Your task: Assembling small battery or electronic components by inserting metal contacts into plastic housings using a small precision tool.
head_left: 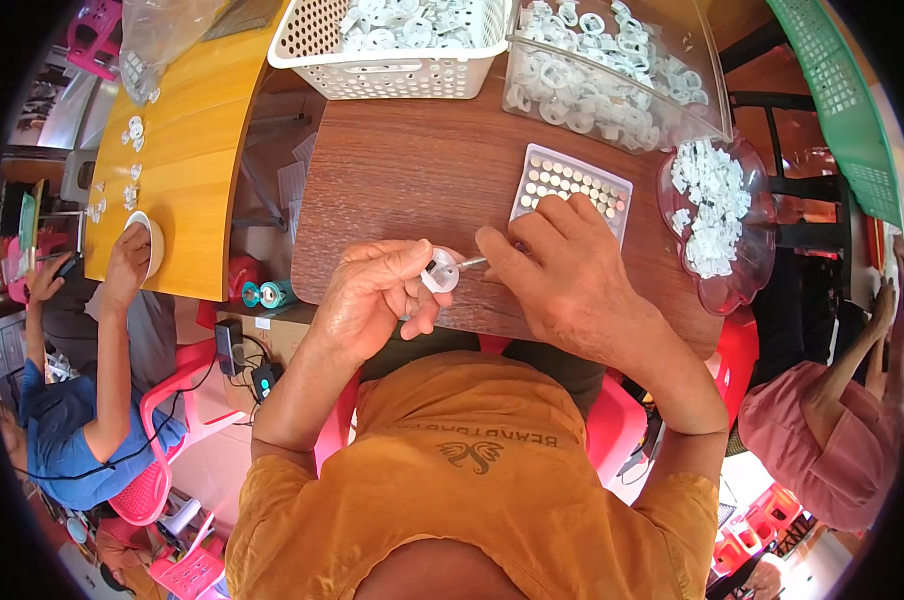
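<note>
Left hand [377, 290] pinches a clear round part [439, 277]; right hand [564, 275] pinches a slim tool [472, 262] beside it (I'd steady both).

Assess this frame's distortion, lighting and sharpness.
In the head view, the green basket curves along the black rim; lower-right patches wash out; the left hand and right hand look fairly sharp, though fine detail on the round white part is too small to tell.

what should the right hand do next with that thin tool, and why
Probably work the tip of the thin metal tool gently against the round plastic part: the right hand has the tip at its right side, and the left hand holds the part.
</note>
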A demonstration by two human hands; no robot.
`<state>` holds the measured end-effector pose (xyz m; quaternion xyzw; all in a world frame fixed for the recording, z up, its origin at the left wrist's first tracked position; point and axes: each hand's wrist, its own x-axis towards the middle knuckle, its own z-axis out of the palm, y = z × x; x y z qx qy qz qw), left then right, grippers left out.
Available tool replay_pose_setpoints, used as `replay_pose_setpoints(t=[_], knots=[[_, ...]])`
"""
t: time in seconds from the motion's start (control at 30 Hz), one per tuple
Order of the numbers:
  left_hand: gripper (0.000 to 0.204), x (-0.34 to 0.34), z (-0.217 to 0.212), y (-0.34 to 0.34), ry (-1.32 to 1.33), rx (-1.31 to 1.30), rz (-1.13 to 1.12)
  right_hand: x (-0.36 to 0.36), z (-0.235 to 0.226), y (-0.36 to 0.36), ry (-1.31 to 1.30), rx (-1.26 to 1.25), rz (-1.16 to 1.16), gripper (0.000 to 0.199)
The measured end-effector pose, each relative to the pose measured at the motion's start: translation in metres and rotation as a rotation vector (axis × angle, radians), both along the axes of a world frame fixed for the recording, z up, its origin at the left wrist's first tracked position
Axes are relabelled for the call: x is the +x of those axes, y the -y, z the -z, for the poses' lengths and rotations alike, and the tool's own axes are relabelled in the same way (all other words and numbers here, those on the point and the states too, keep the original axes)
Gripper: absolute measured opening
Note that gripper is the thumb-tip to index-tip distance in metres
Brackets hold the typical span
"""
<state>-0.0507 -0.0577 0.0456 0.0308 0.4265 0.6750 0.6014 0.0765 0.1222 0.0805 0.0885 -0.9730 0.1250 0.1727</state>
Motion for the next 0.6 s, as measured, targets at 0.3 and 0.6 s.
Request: replay_pose_setpoints(t=[0.3,0.6], knots=[[0.036,0.0061,-0.0015,-0.0027,0.005,-0.059,0.039,0.0026,-0.0074,0.0063,-0.077,0.217,-0.087,0.041],[0.033,0.003,-0.0002,-0.0028,0.086,-0.085,0.126,0.0072,-0.0008,0.0062,-0.19,0.291,-0.155,0.045]])
